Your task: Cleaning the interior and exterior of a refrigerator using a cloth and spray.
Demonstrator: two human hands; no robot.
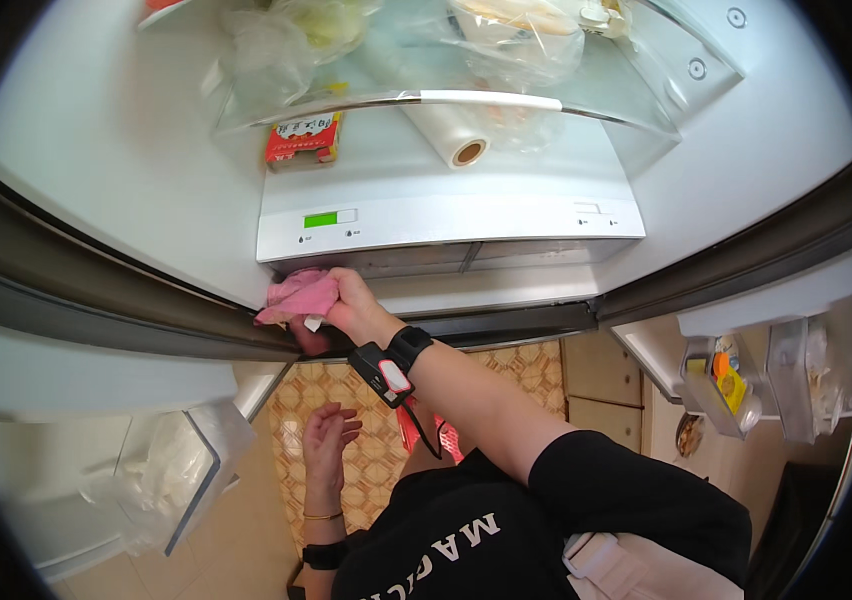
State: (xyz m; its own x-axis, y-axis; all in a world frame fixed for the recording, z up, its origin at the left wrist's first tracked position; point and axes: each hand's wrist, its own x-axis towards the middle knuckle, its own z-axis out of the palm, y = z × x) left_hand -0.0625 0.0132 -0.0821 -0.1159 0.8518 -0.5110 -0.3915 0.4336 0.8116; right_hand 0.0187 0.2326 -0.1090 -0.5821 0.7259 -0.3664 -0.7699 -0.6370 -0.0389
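Note:
My right hand (357,301) grips a pink cloth (306,292) at the front left corner of an open refrigerator. The cloth is bunched and lies against the left inner wall, by the left end of the dark front edge (463,326). Just above it is a white drawer cover (441,229) with slider controls. My left hand (331,439) hangs over the tiled floor near my body, holding nothing, its fingers slightly bent and apart. The cloth hides part of the corner beneath it.
A glass shelf (366,101) carries bagged food. Under it are a red box (304,141) and a roll of plastic film (445,135). Both doors stand open, with a left door bin (197,480) of plastic bags and a right door bin (703,390) of packets flanking me.

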